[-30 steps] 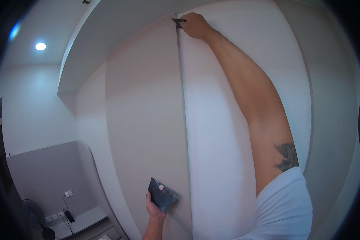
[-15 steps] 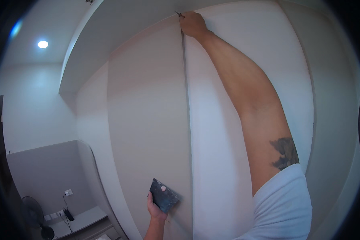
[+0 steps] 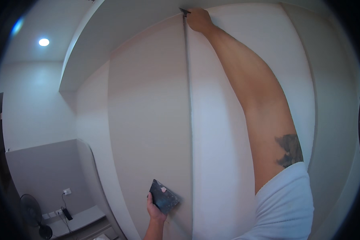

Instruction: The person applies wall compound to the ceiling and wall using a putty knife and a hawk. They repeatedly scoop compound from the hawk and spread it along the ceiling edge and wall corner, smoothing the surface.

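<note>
Nearest, at the lower centre, the left hand (image 3: 156, 212) grips a dark plate (image 3: 165, 200) with a small pale dab (image 3: 163, 190) on it; the thumb lies along the plate's left edge and the other fingers are hidden behind. A white sleeve (image 3: 286, 204) fills the lower right, and the bare arm stretches to the top centre, where the right hand (image 3: 199, 19) has its fingers closed around a scraper (image 3: 184, 11), the handle mostly covered. Over the last second the scraper has risen from just below the top of the dark seam (image 3: 189, 88) to its very end, against the overhead surface (image 3: 108, 30), so the work now seems to sit in that corner; the plate stays low. Beige panel (image 3: 148, 100) and white panel (image 3: 216, 152) flank the seam. Farther off, lower left, stands a fan (image 3: 29, 210).
</note>
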Demonstrator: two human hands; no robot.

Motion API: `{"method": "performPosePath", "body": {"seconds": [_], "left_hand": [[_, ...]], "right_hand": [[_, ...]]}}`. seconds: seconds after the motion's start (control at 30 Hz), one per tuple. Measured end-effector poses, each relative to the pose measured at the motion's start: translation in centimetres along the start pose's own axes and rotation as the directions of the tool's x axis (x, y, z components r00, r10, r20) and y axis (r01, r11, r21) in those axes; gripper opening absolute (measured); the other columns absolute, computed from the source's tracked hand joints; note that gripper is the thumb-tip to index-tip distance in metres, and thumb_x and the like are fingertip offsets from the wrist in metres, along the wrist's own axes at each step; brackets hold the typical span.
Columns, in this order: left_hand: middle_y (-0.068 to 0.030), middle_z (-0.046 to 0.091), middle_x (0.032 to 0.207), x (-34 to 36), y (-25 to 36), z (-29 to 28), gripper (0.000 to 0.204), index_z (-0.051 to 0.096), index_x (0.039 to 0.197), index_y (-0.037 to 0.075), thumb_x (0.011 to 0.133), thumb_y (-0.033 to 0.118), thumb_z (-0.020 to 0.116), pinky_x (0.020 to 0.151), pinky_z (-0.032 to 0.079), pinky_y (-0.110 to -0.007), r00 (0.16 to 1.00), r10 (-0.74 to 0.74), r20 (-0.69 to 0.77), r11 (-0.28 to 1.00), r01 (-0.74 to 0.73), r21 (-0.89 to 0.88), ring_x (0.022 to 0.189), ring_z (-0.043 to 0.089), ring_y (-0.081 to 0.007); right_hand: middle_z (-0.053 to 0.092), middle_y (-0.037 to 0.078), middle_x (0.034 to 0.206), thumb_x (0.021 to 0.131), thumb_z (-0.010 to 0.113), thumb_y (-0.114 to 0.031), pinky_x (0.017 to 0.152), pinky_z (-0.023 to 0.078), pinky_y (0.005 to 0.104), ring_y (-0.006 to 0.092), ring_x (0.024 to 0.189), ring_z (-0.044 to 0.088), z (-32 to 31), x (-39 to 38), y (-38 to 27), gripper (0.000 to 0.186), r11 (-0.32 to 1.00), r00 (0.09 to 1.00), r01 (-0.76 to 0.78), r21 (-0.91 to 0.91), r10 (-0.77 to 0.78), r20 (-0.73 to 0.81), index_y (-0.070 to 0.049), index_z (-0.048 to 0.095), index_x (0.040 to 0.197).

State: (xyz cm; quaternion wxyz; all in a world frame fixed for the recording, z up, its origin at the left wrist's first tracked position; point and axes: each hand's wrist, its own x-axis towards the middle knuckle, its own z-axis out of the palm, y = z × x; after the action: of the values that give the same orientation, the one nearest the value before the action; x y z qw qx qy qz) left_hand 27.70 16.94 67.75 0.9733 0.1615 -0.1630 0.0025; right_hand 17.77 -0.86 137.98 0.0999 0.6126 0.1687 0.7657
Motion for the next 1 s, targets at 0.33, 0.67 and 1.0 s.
{"method": "performPosePath", "body": {"seconds": [0.33, 0.67, 1.0], "left_hand": [[-0.0092, 0.073, 0.120, -0.2, 0.2, 0.5, 0.049, 0.061, 0.138, 0.011, 0.111, 0.047, 0.041, 0.096, 0.059, -0.048, 0.999, -0.011, 0.045, 1.000, 0.011, 0.000, 0.108, 0.071, -0.0289], [-0.0063, 0.074, 0.114, -4.0, 1.5, 5.7, 0.041, 0.062, 0.136, 0.011, 0.112, 0.040, 0.047, 0.076, 0.061, -0.035, 0.971, -0.027, 0.238, 0.996, 0.045, -0.075, 0.090, 0.072, -0.0181], [-0.0041, 0.073, 0.095, -7.8, 11.3, 18.5, 0.028, 0.065, 0.124, 0.006, 0.114, 0.025, 0.047, 0.051, 0.048, -0.023, 0.909, 0.130, 0.397, 0.990, -0.098, -0.100, 0.065, 0.060, -0.0081]], "right_hand": [[0.076, 0.022, 0.108, 0.098, 0.058, -0.023, 0.092, 0.054, 0.0492, 0.0416, 0.102, 0.070, -2.2, -2.2, 0.3, 0.030, 0.995, 0.967, 0.088, 0.047, -0.096, 0.235, -0.006, 0.077, 0.113], [0.077, 0.017, 0.105, 0.106, 0.059, -0.022, 0.083, 0.057, 0.0425, 0.0335, 0.093, 0.071, -7.1, -16.5, -4.9, 0.030, 0.805, 0.987, -0.146, 0.575, 0.159, 0.028, -0.008, 0.073, 0.127], [0.060, 0.005, 0.083, 0.094, 0.066, -0.008, 0.059, 0.055, 0.0355, 0.0218, 0.081, 0.066, -15.4, -31.8, -18.9, 0.032, 0.570, 0.720, 0.620, 0.539, -0.686, -0.103, -0.017, 0.070, 0.125]]}}
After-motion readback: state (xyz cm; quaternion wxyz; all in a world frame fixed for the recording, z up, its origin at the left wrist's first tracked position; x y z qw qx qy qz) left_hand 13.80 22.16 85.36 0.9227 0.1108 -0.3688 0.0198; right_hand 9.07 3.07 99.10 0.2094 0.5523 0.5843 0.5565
